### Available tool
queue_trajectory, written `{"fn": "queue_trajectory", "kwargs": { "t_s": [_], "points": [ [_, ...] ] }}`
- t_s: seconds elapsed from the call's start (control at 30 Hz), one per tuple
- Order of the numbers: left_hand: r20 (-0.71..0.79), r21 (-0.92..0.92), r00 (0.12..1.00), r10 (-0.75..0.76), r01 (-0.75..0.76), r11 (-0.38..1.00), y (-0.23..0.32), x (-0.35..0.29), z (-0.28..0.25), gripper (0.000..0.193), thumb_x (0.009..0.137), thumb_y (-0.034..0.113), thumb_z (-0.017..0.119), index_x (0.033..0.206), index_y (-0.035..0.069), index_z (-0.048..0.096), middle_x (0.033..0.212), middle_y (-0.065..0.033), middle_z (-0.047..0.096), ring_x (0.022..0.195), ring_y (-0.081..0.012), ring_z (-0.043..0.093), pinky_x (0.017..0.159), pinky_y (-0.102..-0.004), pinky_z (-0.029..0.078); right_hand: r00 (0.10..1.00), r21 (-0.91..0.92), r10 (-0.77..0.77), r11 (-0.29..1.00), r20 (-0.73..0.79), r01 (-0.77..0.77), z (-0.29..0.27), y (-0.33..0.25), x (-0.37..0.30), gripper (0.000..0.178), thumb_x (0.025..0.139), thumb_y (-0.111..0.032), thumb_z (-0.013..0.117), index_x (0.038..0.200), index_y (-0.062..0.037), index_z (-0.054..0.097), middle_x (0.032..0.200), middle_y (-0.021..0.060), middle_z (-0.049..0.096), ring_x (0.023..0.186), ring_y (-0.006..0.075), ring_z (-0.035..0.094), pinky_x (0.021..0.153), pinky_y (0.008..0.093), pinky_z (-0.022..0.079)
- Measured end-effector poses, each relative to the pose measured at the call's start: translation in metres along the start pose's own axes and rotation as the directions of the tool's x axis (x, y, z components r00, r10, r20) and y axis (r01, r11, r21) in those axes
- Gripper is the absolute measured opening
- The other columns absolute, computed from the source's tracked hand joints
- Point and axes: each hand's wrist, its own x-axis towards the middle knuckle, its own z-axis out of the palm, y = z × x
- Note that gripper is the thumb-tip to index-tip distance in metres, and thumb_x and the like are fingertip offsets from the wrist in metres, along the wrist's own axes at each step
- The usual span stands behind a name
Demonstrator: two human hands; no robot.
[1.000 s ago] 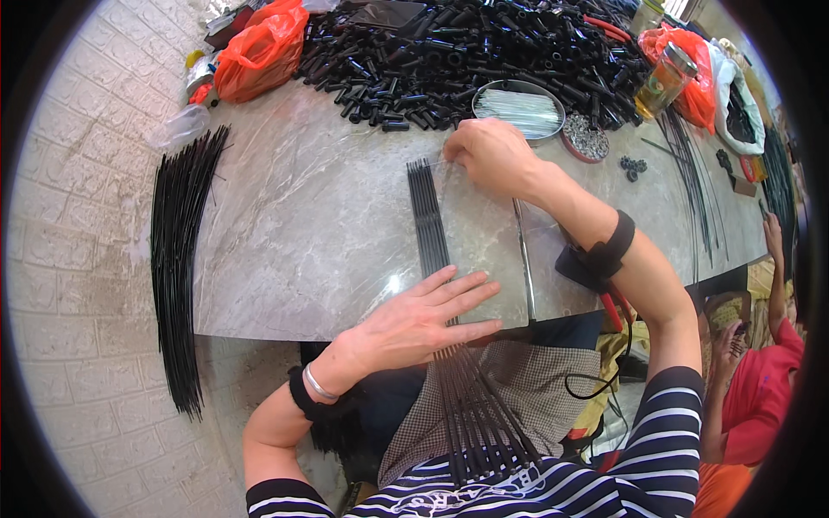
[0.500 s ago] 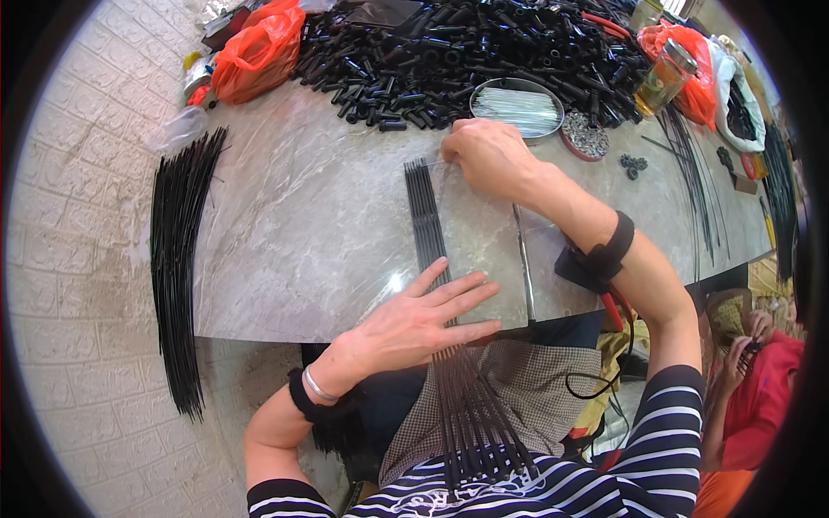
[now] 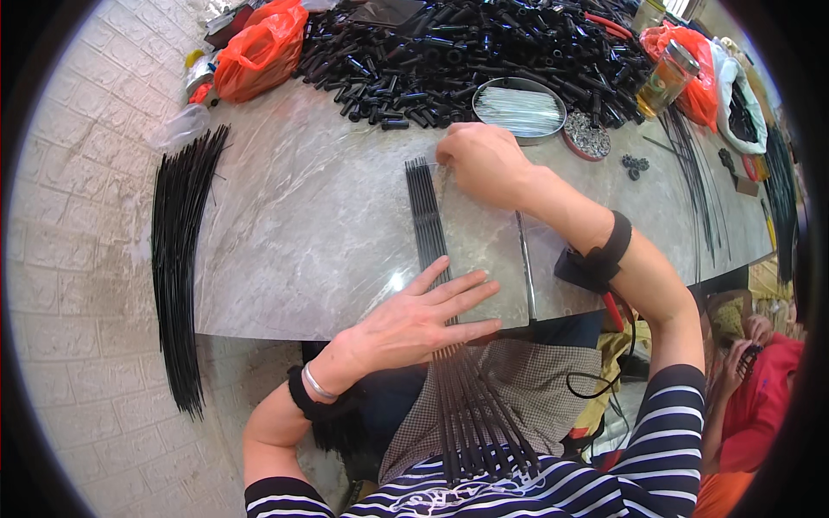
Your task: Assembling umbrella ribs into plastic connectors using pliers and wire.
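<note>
A row of thin black rods point(image 3: 427, 220) lies side by side on the table, its lower ends fanning out over my lap. Flat across the row, fingers spread, my left hand point(image 3: 419, 319) presses the rods down near the table's front edge. Just right of the rods' far ends is my right hand point(image 3: 484, 160), its fingertips pinched together. A thin pale sliver, like a fine wire or needle, shows between those fingertips and the rod ends; its kind is too small to make out. Behind this hand stands a round tin point(image 3: 522, 108) of thin whitish sticks.
Black tubular parts point(image 3: 484, 43) are heaped at the back. A small red dish point(image 3: 587, 138) holds tiny metallic pieces. A bundle of black rods point(image 3: 183, 268) overhangs the left edge. There are a glass jar point(image 3: 667, 78), a red bag point(image 3: 261, 52) and, at right, another person point(image 3: 760, 388).
My right hand has shifted very slightly left at the rods' far ends, still pinched. The left hand stays flat on the rods.
</note>
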Motion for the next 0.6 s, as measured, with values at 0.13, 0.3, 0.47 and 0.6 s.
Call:
{"fn": "queue_trajectory", "kwargs": {
  "t_s": [0.13,0.3,0.47,0.6],
  "points": [
    [0.010,-0.007,1.000,0.000,0.000,1.000,-0.001,0.001,0.000,0.058,0.076,0.016,0.067,0.132,0.024,0.052,0.148,-0.0093,0.037,0.138,-0.0246,0.034,0.112,-0.0530,0.027,0.998,0.039,-0.024,0.999,-0.056,0.026,0.002,0.004,0.008,0.011,0.074,-0.003,0.058,0.081,-0.0055,0.066,0.086,0.0080,0.059,0.095,0.0261,0.057,0.074,0.0396,0.048],
    [-0.010,-0.020,1.000,-0.006,0.005,1.000,0.000,0.001,0.000,0.058,0.075,0.016,0.067,0.131,0.023,0.052,0.148,-0.0092,0.038,0.138,-0.0243,0.034,0.112,-0.0531,0.027,0.994,-0.063,-0.077,0.995,-0.076,0.072,0.004,-0.006,0.009,0.010,0.073,-0.005,0.060,0.079,-0.0054,0.068,0.092,0.0103,0.064,0.096,0.0281,0.060,0.077,0.0385,0.050],
    [0.012,0.016,1.000,-0.021,0.021,1.000,0.000,0.001,0.001,0.054,0.082,0.023,0.067,0.133,0.029,0.051,0.149,-0.0049,0.037,0.137,-0.0229,0.036,0.112,-0.0526,0.028,0.999,-0.094,-0.045,0.995,-0.011,0.044,0.002,-0.004,0.007,0.014,0.075,-0.003,0.058,0.085,-0.0048,0.067,0.090,0.0085,0.059,0.096,0.0274,0.056,0.078,0.0396,0.047],
    [0.018,0.028,0.999,-0.037,0.037,0.999,0.001,0.000,0.000,0.054,0.081,0.021,0.065,0.133,0.029,0.051,0.149,-0.0041,0.037,0.138,-0.0221,0.035,0.113,-0.0548,0.025,1.000,0.090,-0.002,0.996,0.001,0.001,-0.002,-0.004,0.003,0.016,0.075,-0.001,0.058,0.087,-0.0036,0.068,0.091,0.0105,0.061,0.096,0.0297,0.058,0.079,0.0399,0.047]
  ]
}}
